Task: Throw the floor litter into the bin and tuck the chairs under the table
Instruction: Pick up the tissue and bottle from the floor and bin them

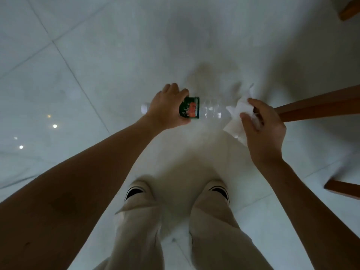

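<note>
Pale tiled floor (78,55): mid-frame, left hand (165,110) grips a sideways-lying bottle (210,111); right hand (263,125) pinches tissue (235,121) at its base.

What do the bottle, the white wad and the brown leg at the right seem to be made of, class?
Bottle: clear, glossy plastic, since the floor shows through its ribbed body; printed green label, white cap.
White wad: probably tissue or paper, matte, crumpled into soft folds.
Brown leg: apparently wood, reddish brown with a smooth, slightly shiny finish.
</note>
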Demonstrator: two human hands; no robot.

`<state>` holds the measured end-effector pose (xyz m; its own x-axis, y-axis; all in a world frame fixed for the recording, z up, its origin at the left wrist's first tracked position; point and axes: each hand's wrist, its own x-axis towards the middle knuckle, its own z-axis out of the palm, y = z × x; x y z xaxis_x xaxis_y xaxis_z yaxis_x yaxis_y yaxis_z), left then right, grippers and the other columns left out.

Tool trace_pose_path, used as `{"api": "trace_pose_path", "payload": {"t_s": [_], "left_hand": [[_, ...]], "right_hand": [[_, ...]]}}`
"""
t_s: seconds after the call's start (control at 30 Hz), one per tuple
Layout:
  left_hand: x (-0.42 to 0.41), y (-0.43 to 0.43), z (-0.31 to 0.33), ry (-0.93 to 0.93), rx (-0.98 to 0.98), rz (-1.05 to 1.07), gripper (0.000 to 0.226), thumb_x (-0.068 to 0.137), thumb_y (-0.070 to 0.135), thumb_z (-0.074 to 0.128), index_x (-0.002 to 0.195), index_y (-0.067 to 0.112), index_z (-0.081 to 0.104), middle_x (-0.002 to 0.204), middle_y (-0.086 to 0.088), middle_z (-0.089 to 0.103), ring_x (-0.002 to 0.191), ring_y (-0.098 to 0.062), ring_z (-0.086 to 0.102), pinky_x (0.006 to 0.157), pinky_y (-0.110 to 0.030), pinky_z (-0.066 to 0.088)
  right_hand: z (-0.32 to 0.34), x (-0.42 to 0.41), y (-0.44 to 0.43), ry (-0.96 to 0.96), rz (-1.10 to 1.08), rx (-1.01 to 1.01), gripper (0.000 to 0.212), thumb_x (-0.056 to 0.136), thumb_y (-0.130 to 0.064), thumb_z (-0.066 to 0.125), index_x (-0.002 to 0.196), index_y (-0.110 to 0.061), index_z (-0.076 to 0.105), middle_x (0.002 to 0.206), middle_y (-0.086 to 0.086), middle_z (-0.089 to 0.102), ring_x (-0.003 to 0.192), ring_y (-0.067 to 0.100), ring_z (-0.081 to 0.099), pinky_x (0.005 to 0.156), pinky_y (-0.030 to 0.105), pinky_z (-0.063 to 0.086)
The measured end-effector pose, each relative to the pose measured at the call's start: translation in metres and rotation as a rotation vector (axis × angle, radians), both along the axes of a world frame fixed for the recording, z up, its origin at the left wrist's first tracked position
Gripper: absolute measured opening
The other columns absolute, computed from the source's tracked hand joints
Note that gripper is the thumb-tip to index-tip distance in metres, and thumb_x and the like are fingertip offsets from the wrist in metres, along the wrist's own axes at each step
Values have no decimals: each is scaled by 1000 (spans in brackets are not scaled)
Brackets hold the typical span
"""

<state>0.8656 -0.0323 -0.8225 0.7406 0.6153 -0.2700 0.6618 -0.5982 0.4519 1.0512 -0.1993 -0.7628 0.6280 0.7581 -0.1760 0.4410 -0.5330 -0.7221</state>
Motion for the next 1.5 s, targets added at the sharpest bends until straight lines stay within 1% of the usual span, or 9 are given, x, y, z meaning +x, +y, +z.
{"api": "trace_pose_path", "payload": {"t_s": [0.13, 0.27, 0.33, 0.47, 0.6, 0.83, 1.07, 1.37, 1.5], "left_hand": [[-40, -6, 80, -7, -133, 362, 63, 64, 50, 79, 112, 19, 54, 101, 1, 46, 96, -14, 43, 73, -28, 40], [-68, -13, 204, -112, -202, 606, 62, 63, 56, 79, 109, 21, 57, 100, 0, 52, 94, -17, 53, 74, -29, 46], [-75, -15, 279, -156, -220, 697, 59, 63, 56, 79, 106, 23, 58, 97, 2, 51, 89, -17, 55, 70, -29, 48], [-89, -21, 449, -218, -188, 763, 57, 63, 56, 80, 104, 24, 58, 95, 3, 52, 86, -15, 54, 69, -28, 49], [-103, -25, 605, -304, -151, 829, 58, 65, 56, 78, 109, 24, 57, 99, 4, 49, 94, -15, 52, 78, -31, 49], [-132, -43, 798, -508, -26, 984, 50, 65, 58, 76, 102, 36, 50, 97, 13, 46, 92, -9, 52, 71, -22, 44], [-159, -87, 873, -646, 133, 1052, 51, 68, 57, 75, 107, 32, 52, 99, 14, 47, 93, -6, 51, 76, -23, 46], [-165, -160, 845, -635, 68, 1248, 48, 68, 54, 76, 105, 33, 53, 99, 10, 48, 93, -7, 50, 72, -22, 41], [-167, -167, 841, -628, 61, 1301, 47, 69, 54, 76, 104, 34, 52, 100, 11, 48, 94, -5, 50, 74, -22, 42]], "right_hand": [[66, -21, 8, -8, 43, 41, 32, 93, -16, 63, 125, -11, 61, 113, 6, 63, 101, 15, 60, 87, 25, 52], [171, -49, 22, 0, 87, 107, 30, 91, -12, 65, 121, -6, 63, 107, 11, 65, 96, 22, 62, 87, 37, 52], [243, -65, 27, 10, 120, 141, 30, 91, -10, 66, 121, -4, 63, 106, 11, 66, 96, 20, 63, 89, 33, 52], [403, -93, 37, 112, 118, 165, 32, 91, -9, 67, 122, -5, 63, 111, 8, 66, 103, 13, 62, 93, 20, 49], [553, -111, 47, 220, 118, 239, 29, 91, -10, 66, 120, -11, 64, 113, 2, 65, 106, 7, 60, 94, 18, 47], [733, -127, 48, 214, 245, 366, 30, 91, -14, 65, 118, -28, 60, 112, -23, 58, 105, -9, 55, 91, 9, 44], [806, -129, 43, 154, 412, 449, 33, 92, -22, 64, 123, -29, 58, 115, -29, 55, 109, -11, 52, 90, 3, 40], [782, -121, 4, 176, 529, 399, 32, 88, -30, 63, 120, -29, 60, 114, -12, 64, 107, 6, 60, 89, 10, 48], [779, -121, 9, 203, 558, 398, 31, 88, -27, 64, 119, -30, 60, 112, -15, 64, 107, 1, 59, 88, 7, 45]]}}
